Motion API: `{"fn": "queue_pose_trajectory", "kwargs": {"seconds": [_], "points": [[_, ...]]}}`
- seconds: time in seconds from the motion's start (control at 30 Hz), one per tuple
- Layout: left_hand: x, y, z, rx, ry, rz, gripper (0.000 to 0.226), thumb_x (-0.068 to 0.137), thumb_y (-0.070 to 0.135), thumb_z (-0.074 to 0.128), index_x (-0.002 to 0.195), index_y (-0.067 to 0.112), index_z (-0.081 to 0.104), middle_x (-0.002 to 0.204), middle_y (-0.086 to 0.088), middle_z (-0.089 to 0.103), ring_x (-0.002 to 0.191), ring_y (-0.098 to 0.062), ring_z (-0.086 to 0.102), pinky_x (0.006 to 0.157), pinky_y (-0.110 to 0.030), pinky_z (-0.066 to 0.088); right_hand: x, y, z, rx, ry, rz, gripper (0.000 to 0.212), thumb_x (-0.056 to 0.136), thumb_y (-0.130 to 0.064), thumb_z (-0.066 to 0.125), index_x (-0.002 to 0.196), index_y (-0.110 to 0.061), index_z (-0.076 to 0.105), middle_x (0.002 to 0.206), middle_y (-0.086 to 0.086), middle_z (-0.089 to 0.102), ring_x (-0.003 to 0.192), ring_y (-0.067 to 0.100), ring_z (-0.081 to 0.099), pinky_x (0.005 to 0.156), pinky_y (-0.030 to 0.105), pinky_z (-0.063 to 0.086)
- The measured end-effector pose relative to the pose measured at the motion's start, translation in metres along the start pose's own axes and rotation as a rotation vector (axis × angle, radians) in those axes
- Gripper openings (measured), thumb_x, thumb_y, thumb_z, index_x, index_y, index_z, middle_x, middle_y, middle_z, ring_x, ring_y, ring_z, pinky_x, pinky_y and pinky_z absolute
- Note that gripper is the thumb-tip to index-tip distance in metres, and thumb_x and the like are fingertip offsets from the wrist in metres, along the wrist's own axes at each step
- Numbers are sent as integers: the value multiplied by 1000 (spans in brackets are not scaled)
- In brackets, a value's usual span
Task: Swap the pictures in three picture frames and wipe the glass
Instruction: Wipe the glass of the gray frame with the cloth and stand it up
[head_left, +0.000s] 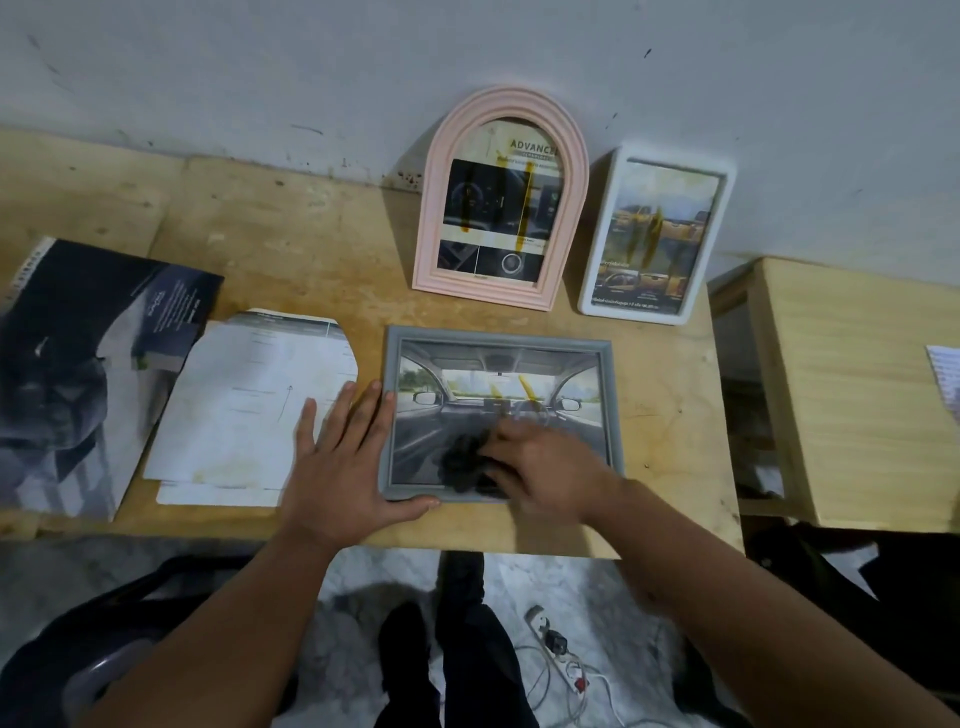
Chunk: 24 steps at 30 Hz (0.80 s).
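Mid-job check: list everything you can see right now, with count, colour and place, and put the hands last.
grey frame: 1, grey, flat on the table in front of the person, car-interior picture inside
pink arched frame: 1, pink, leaning on the wall behind the grey frame
white frame: 1, white, leaning on the wall right of the pink one
cloth: 1, dark, on the grey frame's glass
loose sheets: a few, white, left of the grey frame
magazine: 1, dark, table's left end
table: 1, light wood
side stand: 1, light wood, right
power strip: 1, white, on the floor
left hand: flat, bracing the grey frame's left edge
right hand: on the cloth, motion-blurred
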<state>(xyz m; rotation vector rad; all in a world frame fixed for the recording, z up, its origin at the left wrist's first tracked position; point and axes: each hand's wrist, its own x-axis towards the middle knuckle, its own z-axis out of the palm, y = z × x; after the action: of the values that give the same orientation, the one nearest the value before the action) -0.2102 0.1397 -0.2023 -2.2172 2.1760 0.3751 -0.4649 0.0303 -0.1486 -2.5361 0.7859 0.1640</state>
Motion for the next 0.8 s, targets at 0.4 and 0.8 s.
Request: {"fn": "queue_pose_trajectory", "kwargs": {"seconds": [0.4, 0.8], "points": [[0, 2, -1, 23, -9, -3, 133, 69, 103, 35, 165, 17, 7, 174, -2, 5, 161, -24, -1, 125, -65, 8, -5, 12, 13, -64, 152, 145, 38, 94, -34, 46, 117, -17, 70, 111, 4, 59, 99, 30, 58, 72, 41, 56], [0, 2, 0, 36, -4, -7, 136, 69, 103, 34, 165, 11, 8, 174, -3, 6, 161, -23, 1, 125, -64, 10, 24, 33, -9, -122, 285, 305, 31, 100, -30, 54, 120, -13, 69, 120, 9, 61, 105, 34, 56, 73, 49, 57]]}}
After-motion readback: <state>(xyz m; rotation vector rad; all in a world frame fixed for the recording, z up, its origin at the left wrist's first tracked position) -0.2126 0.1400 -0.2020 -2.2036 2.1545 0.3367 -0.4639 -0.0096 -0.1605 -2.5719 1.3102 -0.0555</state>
